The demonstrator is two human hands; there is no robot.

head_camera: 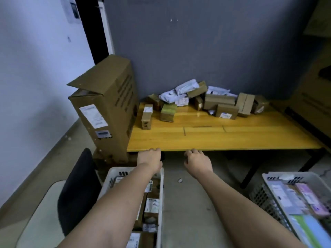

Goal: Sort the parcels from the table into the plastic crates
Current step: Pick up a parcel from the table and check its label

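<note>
Parcels (206, 101) lay heaped at twelve o'clock on the table (223, 138) while the left hand (149, 159) and right hand (197, 161), both empty with loosely curled fingers, reached its near edge.

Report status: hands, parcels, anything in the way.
Both hands empty, left hand and right hand at the table edge. Parcels piled at the far side. Nothing between.

A: Illumination? 
B: Dim, bluish; a pale glare patch lies on the bench (197, 114) surface.
A: Image quality? 
B: Soft overall; wide-angle distortion bends the edges, and corners darken and blur.
</note>
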